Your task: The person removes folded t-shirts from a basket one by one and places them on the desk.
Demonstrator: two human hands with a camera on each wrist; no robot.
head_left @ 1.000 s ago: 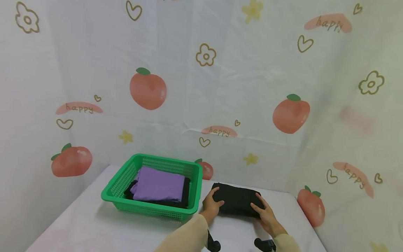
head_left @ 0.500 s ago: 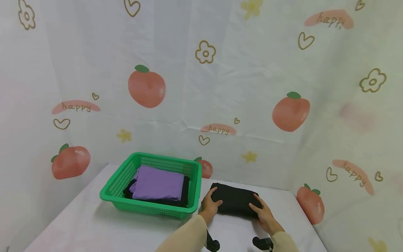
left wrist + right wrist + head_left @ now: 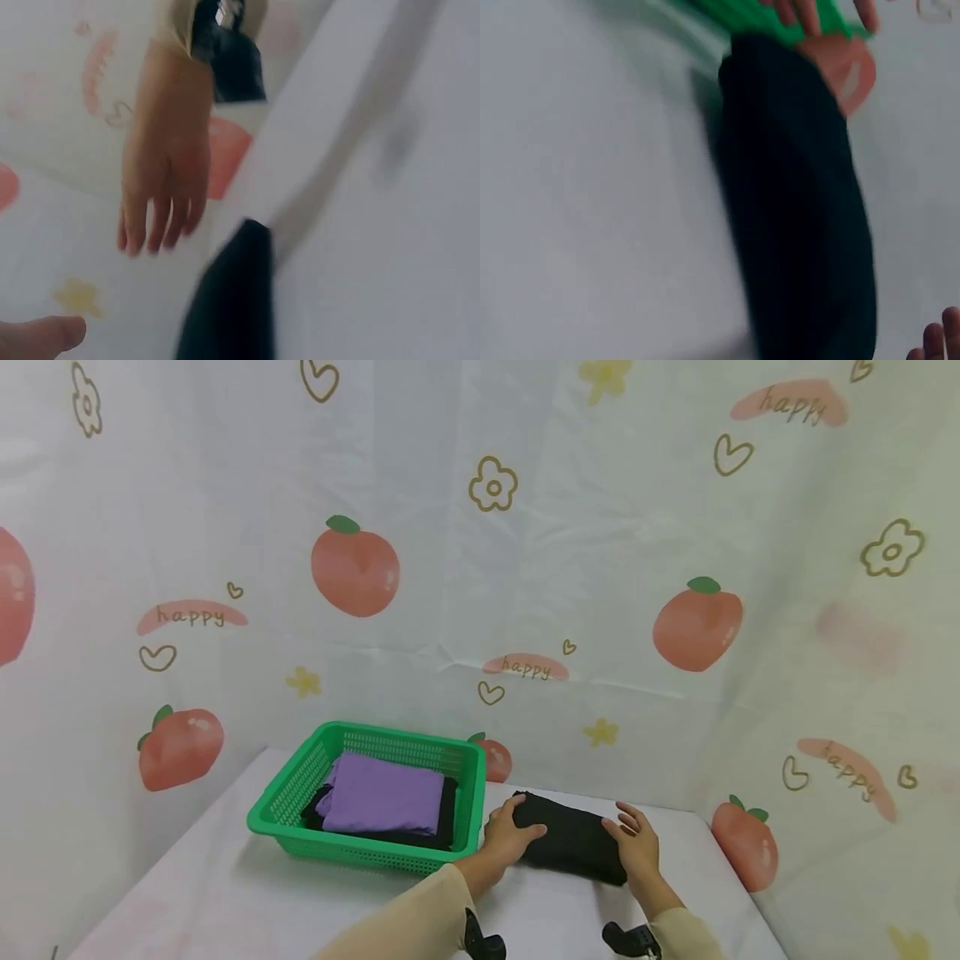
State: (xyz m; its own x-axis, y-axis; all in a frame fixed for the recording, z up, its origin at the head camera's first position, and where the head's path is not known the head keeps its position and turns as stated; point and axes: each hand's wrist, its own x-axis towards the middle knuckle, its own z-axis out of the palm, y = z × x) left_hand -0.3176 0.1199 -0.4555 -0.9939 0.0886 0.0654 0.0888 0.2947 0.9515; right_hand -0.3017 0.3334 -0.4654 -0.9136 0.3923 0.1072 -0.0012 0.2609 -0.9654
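Note:
A folded black garment lies slantwise on the table, right of the green basket. My left hand is at its left end, thumb spread and fingertips over the back corner. At the right end, my right hand has its fingers raised and parted from the cloth. The left wrist view shows that right hand with straight fingers, apart from the dark cloth. In the right wrist view, the garment is a thick dark roll, and the left hand's fingers show straight above its far end.
The green basket stands close on the left, holding a folded purple garment over black cloth. A white curtain with peach prints hangs behind the white table. Black straps circle both wrists.
My right hand has loosened from the garment's right end and lifted its fingers. The left thumb and fingers have spread and shifted slightly right. The garment's right end has tilted lower in the head view.

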